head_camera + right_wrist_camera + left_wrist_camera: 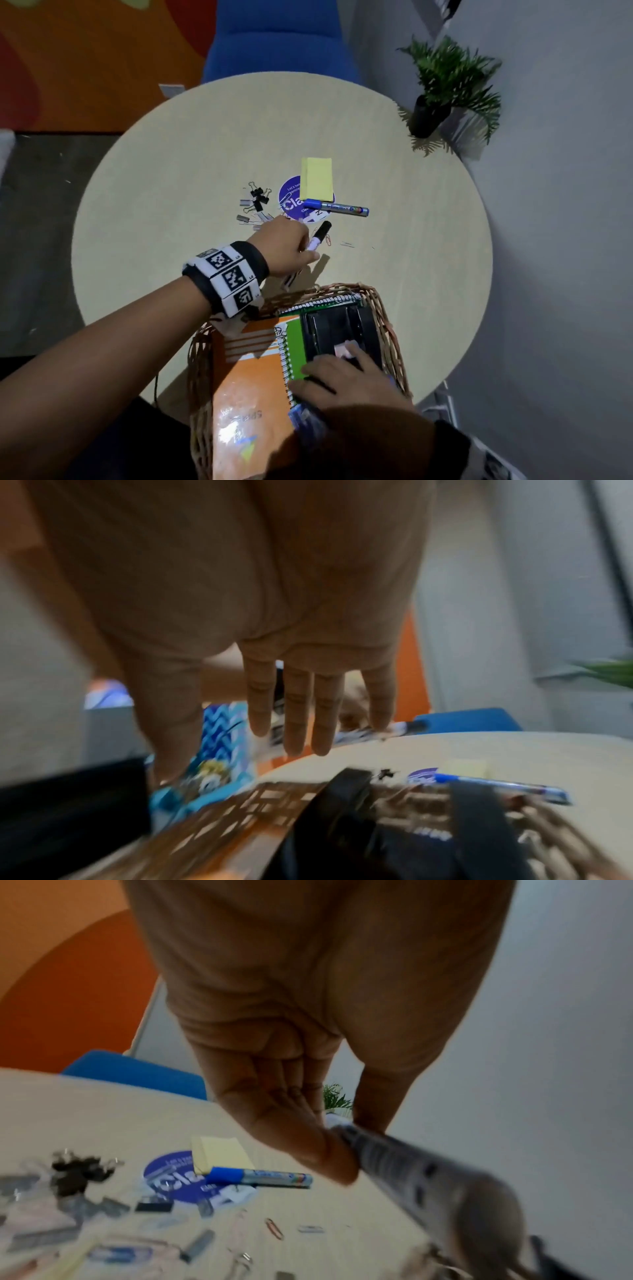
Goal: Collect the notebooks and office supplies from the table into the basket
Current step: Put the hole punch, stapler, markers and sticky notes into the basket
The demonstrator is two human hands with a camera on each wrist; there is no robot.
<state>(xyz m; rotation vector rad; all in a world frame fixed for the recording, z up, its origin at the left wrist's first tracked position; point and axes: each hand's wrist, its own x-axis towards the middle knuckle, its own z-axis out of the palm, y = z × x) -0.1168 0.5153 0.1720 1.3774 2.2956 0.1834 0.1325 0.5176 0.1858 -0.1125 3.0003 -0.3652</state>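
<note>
Our right hand (346, 380) rests flat, fingers straight, on notebooks in the wicker basket (394, 329) at the table's near edge. Left hand (286, 246) pinches a black-capped marker (320, 234) above the round beige table (171, 188) — beyond it, blue marker (337, 207), purple sticker reading "Cla" (291, 202), yellow sticky pad (317, 178), blue chair (277, 37).

Beyond the far edge of your round, pale wood tabletop (205, 144) stands a blue upholstered chair (279, 37), and behind it to the left the wall (85, 61) is painted in orange and red curves. At the tabletop's far right edge a green fern-like plant (452, 78) sits in a dark pot (426, 116), tight against the grey wall (565, 205) on that side. Near the middle of the tabletop lies a round purple sticker (291, 202) with white lettering, and past the left edge you can see dark grey floor (37, 212).
</note>
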